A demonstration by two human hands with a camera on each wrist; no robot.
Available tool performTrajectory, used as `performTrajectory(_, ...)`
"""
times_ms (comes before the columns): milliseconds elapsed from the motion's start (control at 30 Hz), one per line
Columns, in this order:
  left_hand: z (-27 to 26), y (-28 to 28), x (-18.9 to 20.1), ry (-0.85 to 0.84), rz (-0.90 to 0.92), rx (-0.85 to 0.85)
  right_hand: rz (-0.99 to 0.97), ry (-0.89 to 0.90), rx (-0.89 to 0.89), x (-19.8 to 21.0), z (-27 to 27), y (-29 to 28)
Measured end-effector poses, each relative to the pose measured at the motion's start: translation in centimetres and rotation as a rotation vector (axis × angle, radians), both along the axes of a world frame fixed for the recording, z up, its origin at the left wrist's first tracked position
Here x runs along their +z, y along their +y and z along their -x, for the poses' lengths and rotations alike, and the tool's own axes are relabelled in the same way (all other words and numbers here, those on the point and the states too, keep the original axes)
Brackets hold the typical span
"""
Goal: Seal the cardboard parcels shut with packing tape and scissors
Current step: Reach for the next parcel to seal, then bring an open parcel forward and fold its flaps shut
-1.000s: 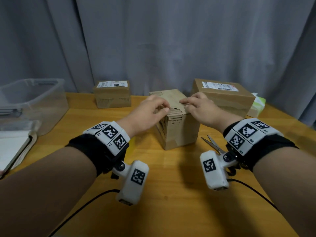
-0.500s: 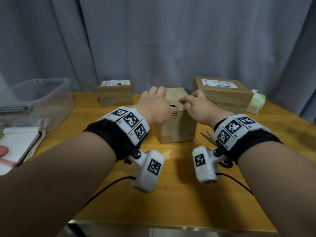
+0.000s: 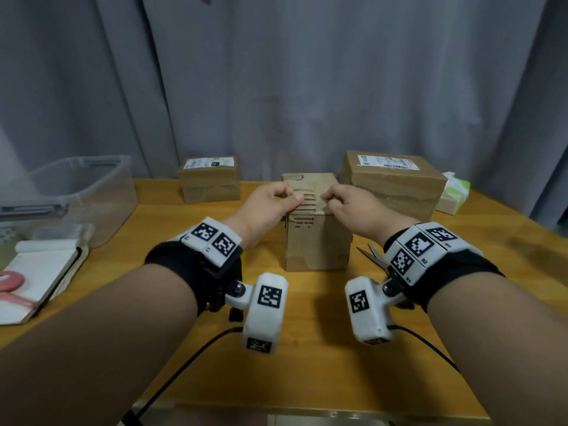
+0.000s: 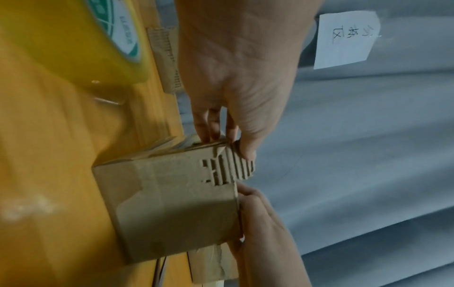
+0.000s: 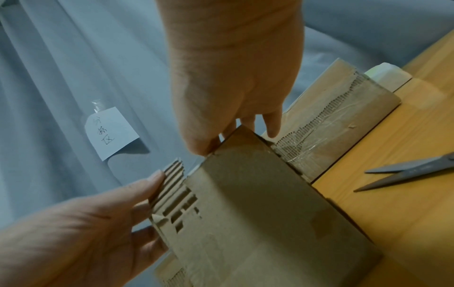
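Observation:
A small cardboard box (image 3: 316,241) with a torn, ribbed top front edge stands upright mid-table. My left hand (image 3: 290,196) grips its top left edge, thumb on the ribbed strip (image 4: 242,165) and fingers curled over the far side. My right hand (image 3: 327,198) pinches the top right edge, fingers behind the corner (image 5: 242,130). The scissors (image 5: 405,172) lie with blades parted on the table right of the box, partly hidden behind my right wrist in the head view. A yellow tape roll (image 4: 73,38) lies left of the box, hidden behind my left wrist in the head view.
Two labelled parcels stand at the back: a small one (image 3: 209,182) on the left and a larger one (image 3: 393,186) on the right, close behind the box. A clear plastic bin (image 3: 70,195) and an open notebook (image 3: 40,272) sit left. A tissue pack (image 3: 455,192) lies far right.
The box has turned from angled to square-on. My left hand has come off the top and shifted to the top left edge. My right hand has stayed at the top right edge.

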State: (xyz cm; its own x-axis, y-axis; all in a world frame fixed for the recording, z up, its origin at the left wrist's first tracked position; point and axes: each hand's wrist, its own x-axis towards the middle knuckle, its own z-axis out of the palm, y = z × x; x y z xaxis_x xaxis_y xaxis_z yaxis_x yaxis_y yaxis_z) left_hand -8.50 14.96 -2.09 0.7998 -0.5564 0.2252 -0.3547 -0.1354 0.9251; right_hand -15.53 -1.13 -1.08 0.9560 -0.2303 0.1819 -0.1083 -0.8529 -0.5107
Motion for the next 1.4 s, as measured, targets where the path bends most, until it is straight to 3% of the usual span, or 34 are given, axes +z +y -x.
performTrajectory(167,0.4,0.0,-0.7,0.038,0.121,0.056,-0.014,-0.021,0.027,-0.1,1.0,0.2)
performTrajectory(400,-0.3,-1.0,-1.2,-0.081,0.057,0.147,-0.129,-0.078,-0.001,-0.4,1.0,0.7)
performTrajectory(633,-1.0,0.4,-0.8,-0.119,-0.02,0.291,-0.057,-0.115,-0.099,-0.9,0.1,1.9)
performTrajectory(800,-2.1,5.1,-1.1,-0.342,-0.447,0.353,-0.059,-0.143,-0.121,-1.2,0.4,2.3)
performTrajectory(900,-2.6,7.1,-2.5,-0.325,-0.749,0.361,-0.028,-0.123,-0.158,-1.5,0.4,2.9)
performTrajectory(1000,-2.1,8.0,-3.9,-0.221,-0.926,0.246,0.048,-0.124,-0.198,-1.7,0.4,3.3)
performTrajectory(1067,-1.7,8.0,-4.7,-0.297,-1.048,0.167,0.089,-0.127,-0.212,-1.7,0.3,3.6)
performTrajectory(1167,-1.4,7.8,-4.8,-0.378,-0.937,0.215,0.101,-0.155,-0.212,-1.4,0.4,3.5)
performTrajectory(1300,-2.2,8.5,-2.1,-0.295,-0.503,0.421,-0.014,-0.324,-0.173,0.0,0.0,3.1)
performTrajectory(1400,-2.0,9.2,1.0,-0.332,-0.228,0.439,-0.133,-0.396,-0.097,1.7,-0.3,3.9)
